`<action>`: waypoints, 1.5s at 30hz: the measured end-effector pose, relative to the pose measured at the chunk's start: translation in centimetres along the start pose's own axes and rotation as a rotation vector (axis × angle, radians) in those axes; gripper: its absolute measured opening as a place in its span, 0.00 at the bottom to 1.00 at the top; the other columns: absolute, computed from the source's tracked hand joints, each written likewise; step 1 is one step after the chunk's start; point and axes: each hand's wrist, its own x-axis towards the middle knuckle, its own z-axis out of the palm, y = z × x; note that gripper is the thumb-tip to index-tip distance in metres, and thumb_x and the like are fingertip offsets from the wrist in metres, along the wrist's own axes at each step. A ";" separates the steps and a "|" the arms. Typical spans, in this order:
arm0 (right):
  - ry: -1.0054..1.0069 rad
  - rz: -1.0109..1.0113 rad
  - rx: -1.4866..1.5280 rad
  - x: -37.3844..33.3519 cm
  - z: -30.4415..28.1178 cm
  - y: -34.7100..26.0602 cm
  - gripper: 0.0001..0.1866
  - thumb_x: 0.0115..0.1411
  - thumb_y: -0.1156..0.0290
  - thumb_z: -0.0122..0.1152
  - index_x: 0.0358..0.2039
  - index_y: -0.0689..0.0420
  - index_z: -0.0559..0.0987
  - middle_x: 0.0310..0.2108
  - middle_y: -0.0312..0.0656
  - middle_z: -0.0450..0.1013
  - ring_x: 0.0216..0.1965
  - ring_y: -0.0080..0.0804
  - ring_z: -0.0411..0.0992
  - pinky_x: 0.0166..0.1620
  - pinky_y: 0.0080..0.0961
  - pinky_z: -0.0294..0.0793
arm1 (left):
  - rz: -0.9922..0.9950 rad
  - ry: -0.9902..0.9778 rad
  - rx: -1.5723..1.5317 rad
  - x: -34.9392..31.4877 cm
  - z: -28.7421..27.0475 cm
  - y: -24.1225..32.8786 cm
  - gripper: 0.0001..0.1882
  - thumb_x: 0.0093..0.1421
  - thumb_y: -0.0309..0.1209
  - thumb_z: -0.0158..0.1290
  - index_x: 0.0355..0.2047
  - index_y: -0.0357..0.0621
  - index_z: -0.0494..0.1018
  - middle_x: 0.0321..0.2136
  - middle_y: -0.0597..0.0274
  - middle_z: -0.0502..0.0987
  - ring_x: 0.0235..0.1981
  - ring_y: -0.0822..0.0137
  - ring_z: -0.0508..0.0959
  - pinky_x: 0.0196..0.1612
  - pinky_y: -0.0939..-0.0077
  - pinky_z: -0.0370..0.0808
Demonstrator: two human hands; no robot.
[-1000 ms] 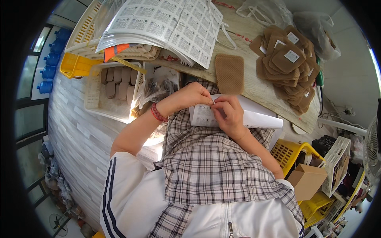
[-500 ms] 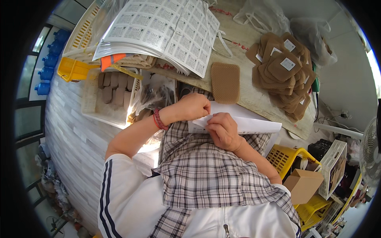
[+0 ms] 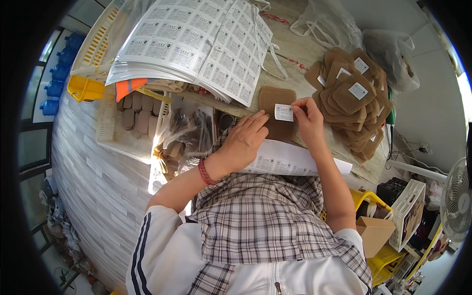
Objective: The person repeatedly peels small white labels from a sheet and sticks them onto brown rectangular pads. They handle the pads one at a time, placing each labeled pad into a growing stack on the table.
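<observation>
A brown rounded pad (image 3: pixel 277 94) lies at the table's near edge. My right hand (image 3: pixel 309 118) pinches a small white sticker (image 3: pixel 283 112) by its right side, over the pad. My left hand (image 3: pixel 246 140) rests with fingers stretched out, its fingertips at the pad's left edge. Across my lap, under my forearms, lies a sheet of printed stickers (image 3: pixel 290 164), its far part curled over. To the right is a heap of brown pads (image 3: pixel 344 105), several bearing white stickers.
A thick stack of sticker sheets (image 3: pixel 182 42) covers the table's left part. Clear plastic bags (image 3: pixel 391 59) sit at the back right. Below on the left stands a white crate (image 3: pixel 120 140) of small pads. Yellow baskets and a cardboard box (image 3: pixel 374 235) are at the right, near a fan (image 3: pixel 457 199).
My right hand has moved up from the sheet on my lap to the pad, with a sticker in its fingers. My left hand has opened and come to the pad's left edge.
</observation>
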 end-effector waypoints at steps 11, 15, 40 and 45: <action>0.009 -0.020 -0.331 1.2 0.5 1.2 0.03 0.62 0.76 0.61 0.35 0.60 0.76 0.29 0.47 0.78 0.31 0.40 0.77 0.37 0.32 0.75 | -0.015 -0.024 0.001 0.5 0.4 -0.6 0.07 0.58 0.20 0.46 0.35 0.29 0.71 0.55 0.38 0.71 0.61 0.42 0.69 0.64 0.49 0.64; 0.016 -0.022 -0.363 1.2 0.7 0.8 0.03 0.62 0.75 0.60 0.36 0.59 0.76 0.30 0.48 0.78 0.32 0.42 0.78 0.37 0.33 0.75 | -0.010 -0.017 0.011 0.4 0.5 -0.7 0.07 0.57 0.19 0.45 0.35 0.29 0.71 0.55 0.38 0.71 0.61 0.42 0.69 0.64 0.49 0.64; 0.055 -0.197 -0.539 0.5 1.4 0.5 0.04 0.61 0.75 0.60 0.36 0.57 0.74 0.34 0.47 0.75 0.35 0.48 0.76 0.34 0.40 0.75 | 0.004 -0.119 0.126 1.2 0.2 -0.2 0.07 0.53 0.19 0.47 0.32 0.34 0.73 0.60 0.47 0.69 0.62 0.49 0.67 0.65 0.45 0.58; 0.082 -0.297 -0.753 -0.2 2.2 0.7 0.07 0.61 0.75 0.59 0.40 0.56 0.73 0.40 0.44 0.73 0.39 0.49 0.75 0.34 0.41 0.76 | 0.008 -0.132 0.166 1.5 0.1 0.0 0.08 0.53 0.20 0.48 0.32 0.33 0.75 0.60 0.47 0.70 0.61 0.49 0.67 0.65 0.45 0.58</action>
